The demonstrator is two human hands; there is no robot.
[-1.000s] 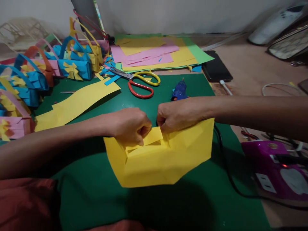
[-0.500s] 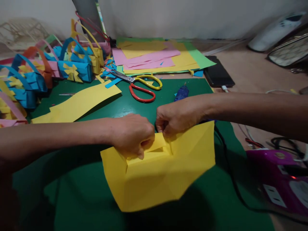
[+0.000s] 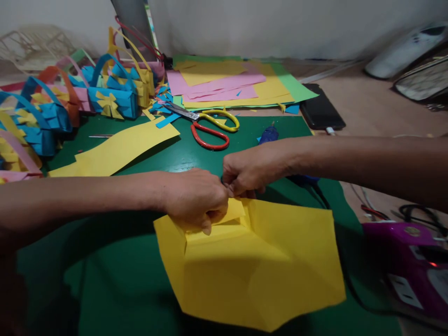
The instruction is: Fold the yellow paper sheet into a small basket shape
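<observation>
Viewed from where I stand: folded yellow sheet [image 3: 259, 275] is held at its far edge over the green mat [image 3: 115, 284], directly in front of the person, its broad, creased face tilted toward them; whether its near edge touches the mat, I cannot tell. Left hand [image 3: 196, 198] is curled over the far left part, thumb on the inner face, pinching a small folded flap there; its other fingertips are hidden. Right hand [image 3: 245, 172] is loosely fisted at the same edge, just beside the left knuckles, fingers bent inward; I cannot tell whether it pinches the paper or only rests against it. Blue glue gun [image 3: 269, 134] lies beyond the right forearm, partly covered by it. Scissors [image 3: 196, 118], one handle red, one yellow, lie past the hands, near a curved yellow strip [image 3: 129, 144]. Behind them: a stack of coloured paper [image 3: 233, 81], with a black phone [image 3: 322, 107] at its right. Small paper baskets [image 3: 117, 102] crowd the far left
</observation>
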